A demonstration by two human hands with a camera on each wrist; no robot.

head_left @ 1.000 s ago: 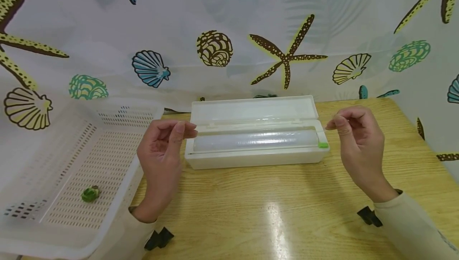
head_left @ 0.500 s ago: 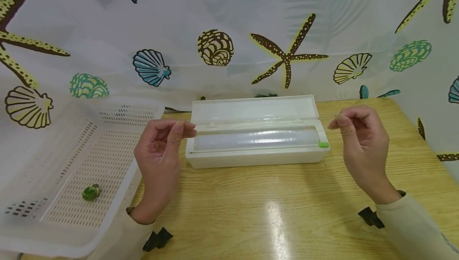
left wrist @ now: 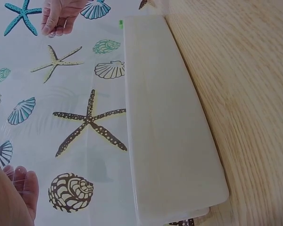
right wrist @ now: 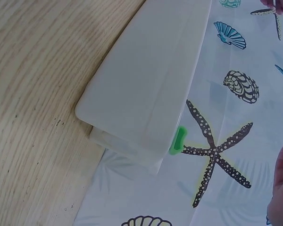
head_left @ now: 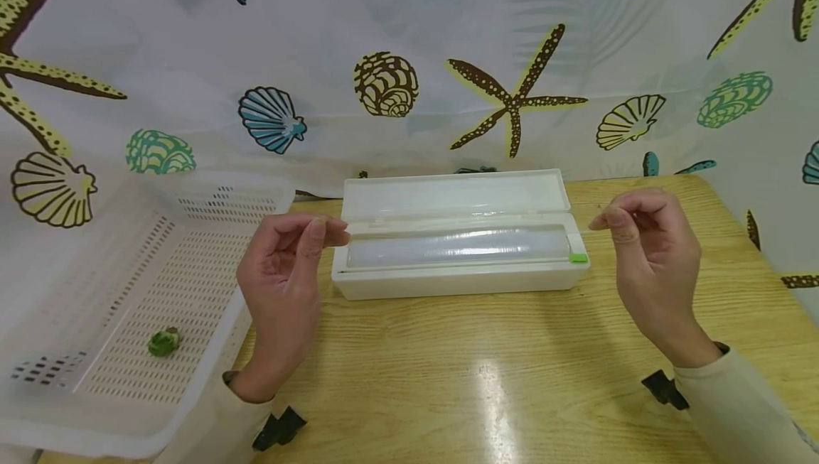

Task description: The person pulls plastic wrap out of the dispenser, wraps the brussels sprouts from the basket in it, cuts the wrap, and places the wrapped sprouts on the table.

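An open white plastic wrap dispenser box (head_left: 461,285) stands on the table with its lid (head_left: 454,194) raised at the back. A roll of plastic wrap (head_left: 457,249) lies inside, and a green slider (head_left: 579,258) sits at the box's right end. Beside the box's left end, my left hand (head_left: 284,272) pinches with thumb and fingertips. My right hand (head_left: 659,265) pinches likewise, off the right end. Clear wrap (left wrist: 20,181) shows as faint streaks at the left fingers in the left wrist view; its extent between the hands is hard to see.
A white perforated basket (head_left: 211,371) stands at the left, holding one small green vegetable (head_left: 163,342), like a Brussels sprout. The wooden table (head_left: 435,371) spreads in front of the box. Behind hangs a white curtain (head_left: 320,16) printed with shells and starfish.
My right hand has shifted slightly to the right and my left hand slightly to the left, so they are a little farther apart. Both keep their pinch. Box and basket have stayed put.
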